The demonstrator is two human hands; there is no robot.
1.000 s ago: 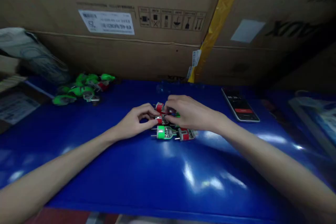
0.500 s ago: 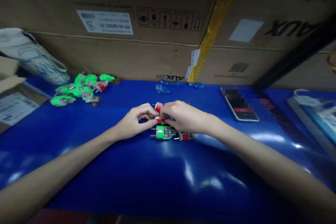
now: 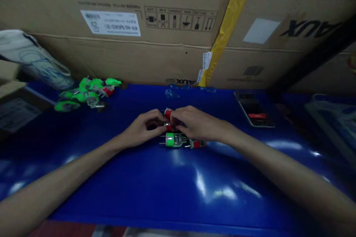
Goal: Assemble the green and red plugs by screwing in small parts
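Both hands meet over a small group of electrical plugs on the blue surface (image 3: 133, 185). My left hand (image 3: 143, 127) is closed, thumb and fingers pinching the pin end of a red plug (image 3: 168, 127). From the right, my right hand (image 3: 191, 122) bends its fingers down onto the same plug; its fingertips are partly hidden. Another red plug (image 3: 167, 113) shows just behind them. Nearest me lie a green plug (image 3: 174, 140), its inside exposed and pins pointing left, and a red and grey plug (image 3: 197, 144) beside it.
Several green plugs (image 3: 86, 96) are heaped at the back left, near a patterned bottle (image 3: 44, 66) and an open carton (image 3: 16, 107). Translucent blue pieces (image 3: 172, 92) lie along the back. A phone (image 3: 256, 113) rests at right. Large cardboard boxes (image 3: 125, 59) wall off the rear.
Both hands keep nearly the same place and grip; the right fingers shift very slightly. The boxes look brighter now, and the table's sides look darker.
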